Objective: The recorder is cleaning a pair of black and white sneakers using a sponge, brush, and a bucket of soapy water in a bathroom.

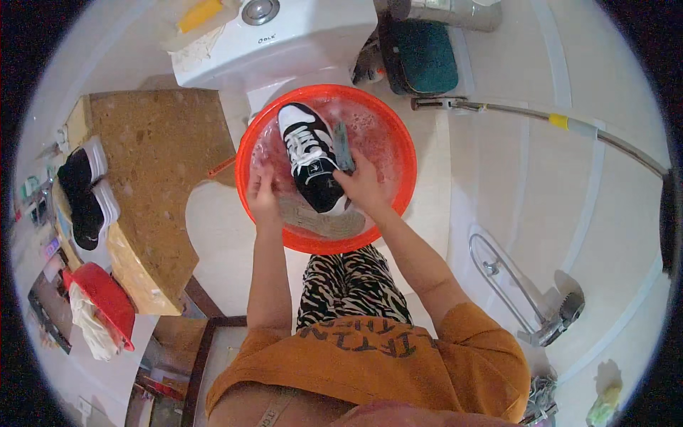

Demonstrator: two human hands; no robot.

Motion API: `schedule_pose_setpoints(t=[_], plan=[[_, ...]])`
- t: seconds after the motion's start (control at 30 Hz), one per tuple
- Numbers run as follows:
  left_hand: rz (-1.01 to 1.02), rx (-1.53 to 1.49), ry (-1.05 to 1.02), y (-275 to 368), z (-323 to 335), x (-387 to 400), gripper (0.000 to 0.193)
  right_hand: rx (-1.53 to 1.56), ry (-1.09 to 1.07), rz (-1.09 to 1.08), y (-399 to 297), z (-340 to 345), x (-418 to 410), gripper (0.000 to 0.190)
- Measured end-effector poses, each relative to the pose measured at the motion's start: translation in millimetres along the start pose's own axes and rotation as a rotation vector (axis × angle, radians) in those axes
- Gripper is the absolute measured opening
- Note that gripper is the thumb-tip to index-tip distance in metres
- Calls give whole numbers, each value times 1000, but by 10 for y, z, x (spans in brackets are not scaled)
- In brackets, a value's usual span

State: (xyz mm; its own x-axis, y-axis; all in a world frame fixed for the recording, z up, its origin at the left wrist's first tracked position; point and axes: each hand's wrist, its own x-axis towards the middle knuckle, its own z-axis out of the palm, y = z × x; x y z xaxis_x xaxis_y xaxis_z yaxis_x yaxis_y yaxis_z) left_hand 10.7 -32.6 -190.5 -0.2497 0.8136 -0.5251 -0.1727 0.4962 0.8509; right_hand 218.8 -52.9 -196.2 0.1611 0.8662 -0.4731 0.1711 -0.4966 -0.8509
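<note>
A black and white lace-up sneaker (307, 152) is tilted over a round red plastic basin (408, 171) of foamy water. Its toe points away from me and its white laces face up. My right hand (363, 181) grips its right side near the heel collar. Along that side, by my right fingertips, is a greenish-grey elongated thing (341, 141); I cannot tell what it is. My left hand (261, 189), slightly blurred, is inside the basin's left rim, apart from the sneaker, with nothing visible in it. A ridged greyish thing (320, 219) lies in the basin's near part.
Beyond the basin stands a white toilet (299, 48). On the left are a brown countertop (155, 160), a pair of dark shoes (82, 197) and a red basin (106, 299) with white cloth. A dark green bin (427, 58), metal rail (512, 112) and shower fixture (560, 320) are right.
</note>
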Motion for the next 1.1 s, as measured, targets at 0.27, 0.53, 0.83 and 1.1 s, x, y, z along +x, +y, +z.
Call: schedule_pose_setpoints(t=[0.27,0.53,0.83,1.1], plan=[[-719,-795,-35,56,427,-464,35,-219,211,118,-188,194,-321,45],[-520,-1012,-170,-62,715,38,47,62,93,79,314,478,-465,57],[-423,-891,-218,-13,731,141,41,-829,-296,-244,-728,6,-435,51],[-324,-695,-52,-84,782,218,39,-597,-264,-338,-770,65,-150,44]])
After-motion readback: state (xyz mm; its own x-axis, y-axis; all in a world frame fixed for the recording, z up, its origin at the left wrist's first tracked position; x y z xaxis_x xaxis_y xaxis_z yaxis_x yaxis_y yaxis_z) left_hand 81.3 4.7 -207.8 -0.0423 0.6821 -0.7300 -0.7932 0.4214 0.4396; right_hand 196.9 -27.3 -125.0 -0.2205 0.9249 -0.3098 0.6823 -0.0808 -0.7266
